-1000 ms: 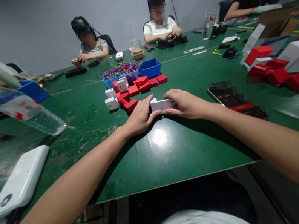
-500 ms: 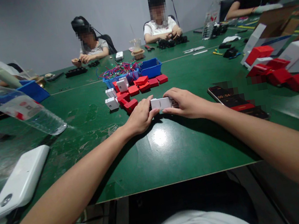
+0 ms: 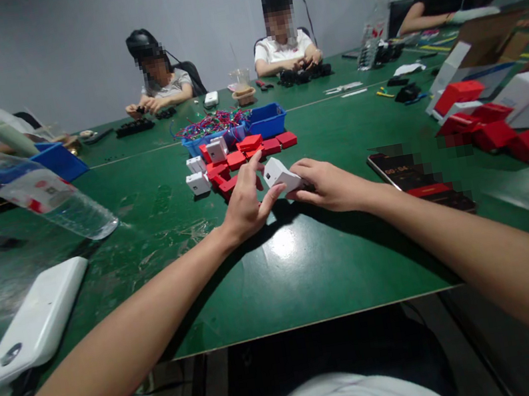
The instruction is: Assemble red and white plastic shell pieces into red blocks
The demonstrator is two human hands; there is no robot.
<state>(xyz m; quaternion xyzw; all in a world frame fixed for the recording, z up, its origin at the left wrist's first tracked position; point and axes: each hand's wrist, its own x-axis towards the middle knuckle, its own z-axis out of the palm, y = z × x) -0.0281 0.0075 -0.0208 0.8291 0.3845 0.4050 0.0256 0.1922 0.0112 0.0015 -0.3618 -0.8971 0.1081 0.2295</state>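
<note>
Tilted above the green table is a small white box [image 3: 283,174] with a dark opening in its face, pinched at its right end by the fingers and thumb of my right hand [image 3: 325,181]. My left hand [image 3: 247,199] is beside the box's left end with fingers apart. Its thumb lies close against the near side of the box; whether it touches I cannot tell. Just beyond my hands, several red boxes [image 3: 236,159] lie in a loose pile, with white boxes [image 3: 198,183] of similar size at its left.
Blue bins [image 3: 268,121], one full of colored wires [image 3: 211,124], stand behind the pile. A phone [image 3: 414,180] lies at the right, near red boxes [image 3: 492,136]. A water bottle [image 3: 47,187] and a white device [image 3: 35,317] are at the left. Several people sit around the table.
The white box has turned and tilted up in my right hand, bringing its dark opening into view. My left hand has loosened from its end, its fingers spreading.
</note>
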